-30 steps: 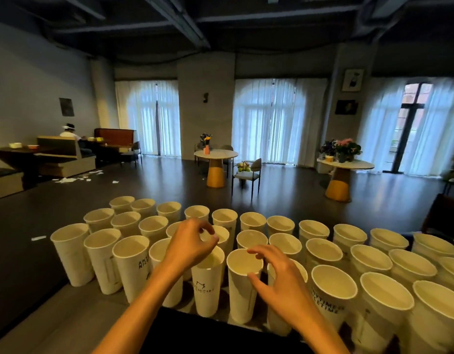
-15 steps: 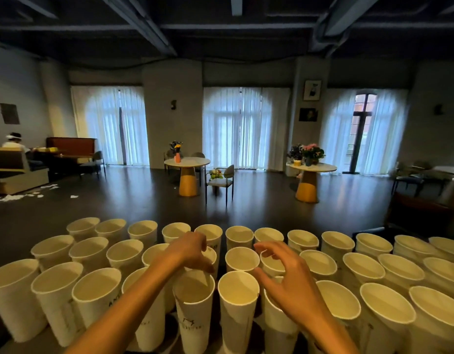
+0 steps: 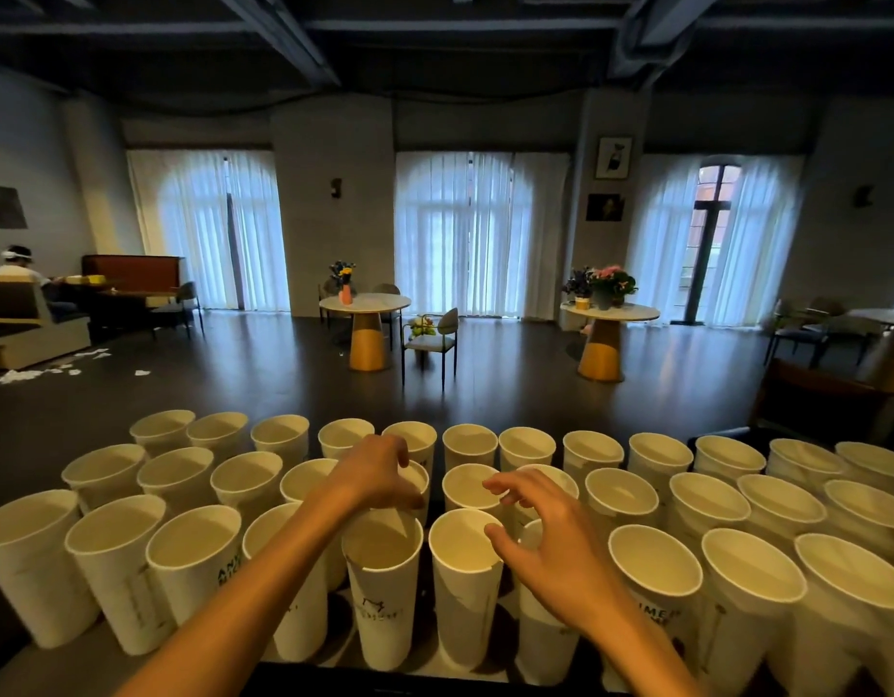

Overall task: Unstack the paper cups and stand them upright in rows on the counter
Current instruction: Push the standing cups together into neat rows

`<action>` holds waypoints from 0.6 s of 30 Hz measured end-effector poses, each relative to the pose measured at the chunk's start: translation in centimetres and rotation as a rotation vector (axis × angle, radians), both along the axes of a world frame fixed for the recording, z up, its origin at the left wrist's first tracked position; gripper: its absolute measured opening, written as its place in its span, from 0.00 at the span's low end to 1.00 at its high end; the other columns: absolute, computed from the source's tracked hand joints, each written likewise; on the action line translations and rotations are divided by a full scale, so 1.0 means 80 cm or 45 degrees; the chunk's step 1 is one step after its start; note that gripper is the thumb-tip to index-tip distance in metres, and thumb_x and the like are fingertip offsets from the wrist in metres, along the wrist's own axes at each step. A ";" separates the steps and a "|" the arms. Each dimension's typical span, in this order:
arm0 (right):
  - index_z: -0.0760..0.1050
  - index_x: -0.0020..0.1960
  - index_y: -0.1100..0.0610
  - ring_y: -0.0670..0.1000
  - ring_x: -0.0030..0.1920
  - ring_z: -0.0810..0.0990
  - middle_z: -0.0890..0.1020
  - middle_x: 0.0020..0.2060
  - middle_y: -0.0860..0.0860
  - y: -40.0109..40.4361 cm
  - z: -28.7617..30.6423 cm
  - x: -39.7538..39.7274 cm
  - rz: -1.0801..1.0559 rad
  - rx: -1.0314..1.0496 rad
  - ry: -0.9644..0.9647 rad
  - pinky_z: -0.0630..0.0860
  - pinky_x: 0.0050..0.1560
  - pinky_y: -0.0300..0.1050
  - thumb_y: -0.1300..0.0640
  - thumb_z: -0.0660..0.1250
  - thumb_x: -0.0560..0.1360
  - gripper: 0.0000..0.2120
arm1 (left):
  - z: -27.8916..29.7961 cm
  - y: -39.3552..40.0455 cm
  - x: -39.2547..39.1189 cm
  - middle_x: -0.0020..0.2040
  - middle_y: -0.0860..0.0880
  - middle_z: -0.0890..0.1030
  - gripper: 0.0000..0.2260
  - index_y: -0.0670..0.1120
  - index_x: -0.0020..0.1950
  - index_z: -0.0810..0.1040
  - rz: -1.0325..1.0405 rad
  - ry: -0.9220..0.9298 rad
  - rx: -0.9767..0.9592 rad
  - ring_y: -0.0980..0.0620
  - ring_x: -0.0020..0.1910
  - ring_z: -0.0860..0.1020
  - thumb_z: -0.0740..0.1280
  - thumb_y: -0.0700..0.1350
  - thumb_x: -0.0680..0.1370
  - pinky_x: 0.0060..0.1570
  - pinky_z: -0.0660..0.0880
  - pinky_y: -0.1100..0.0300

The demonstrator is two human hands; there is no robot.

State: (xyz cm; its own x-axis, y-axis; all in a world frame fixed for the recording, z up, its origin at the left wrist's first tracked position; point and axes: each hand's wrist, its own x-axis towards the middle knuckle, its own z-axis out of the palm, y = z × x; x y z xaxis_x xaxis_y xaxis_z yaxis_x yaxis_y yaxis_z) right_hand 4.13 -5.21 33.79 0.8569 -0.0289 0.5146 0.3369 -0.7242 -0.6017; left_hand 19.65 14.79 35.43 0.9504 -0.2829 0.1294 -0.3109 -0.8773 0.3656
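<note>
paper cups (image 3: 384, 586) stand upright in approx 3 rows on the counter (image 3: 48, 661), w/ left hand (image 3: 379, 477) fingers curled at a middle-row cup's rim, prob straightening it, & right hand (image 3: 550, 550) spread loose above, holding nothing.

Paper cups (image 3: 465, 581), tall, white outside, cream inside, all standing upright and open-mouthed on the tabletop (image 3: 43, 666). Three rough rows running left to right: far row smallest in view, middle row behind the near one, near row largest. Cups packed close, many rims touching or nearly so. Some near cups carry dark print: one with a small logo (image 3: 382, 591), one lettered on its side (image 3: 196, 560), another lettered at right (image 3: 653, 581). No stacked cups visible among them.
</note>
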 end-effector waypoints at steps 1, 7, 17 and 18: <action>0.72 0.63 0.38 0.35 0.57 0.75 0.75 0.58 0.32 0.001 -0.002 0.000 0.010 -0.002 0.005 0.74 0.51 0.27 0.46 0.73 0.73 0.20 | -0.001 0.000 0.001 0.52 0.53 0.77 0.28 0.54 0.61 0.75 0.003 -0.006 -0.004 0.52 0.47 0.79 0.79 0.59 0.65 0.39 0.76 0.65; 0.72 0.64 0.38 0.35 0.58 0.75 0.74 0.59 0.32 0.003 -0.006 -0.001 0.025 -0.014 0.023 0.74 0.52 0.27 0.45 0.72 0.73 0.21 | -0.002 0.001 0.006 0.53 0.52 0.78 0.27 0.53 0.61 0.75 -0.016 -0.013 -0.012 0.52 0.48 0.78 0.78 0.58 0.66 0.42 0.78 0.62; 0.74 0.62 0.39 0.37 0.57 0.76 0.76 0.56 0.33 0.015 0.003 -0.016 0.055 -0.001 -0.012 0.74 0.50 0.26 0.49 0.73 0.73 0.19 | 0.026 0.025 -0.016 0.59 0.50 0.79 0.25 0.51 0.62 0.76 -0.041 -0.163 -0.185 0.54 0.49 0.77 0.77 0.58 0.69 0.41 0.74 0.68; 0.74 0.61 0.39 0.37 0.56 0.76 0.76 0.56 0.34 0.019 0.004 -0.018 0.063 0.025 -0.012 0.74 0.50 0.27 0.50 0.73 0.73 0.19 | 0.032 0.028 -0.025 0.59 0.51 0.79 0.24 0.51 0.62 0.77 -0.042 -0.212 -0.235 0.56 0.49 0.76 0.77 0.57 0.70 0.38 0.71 0.70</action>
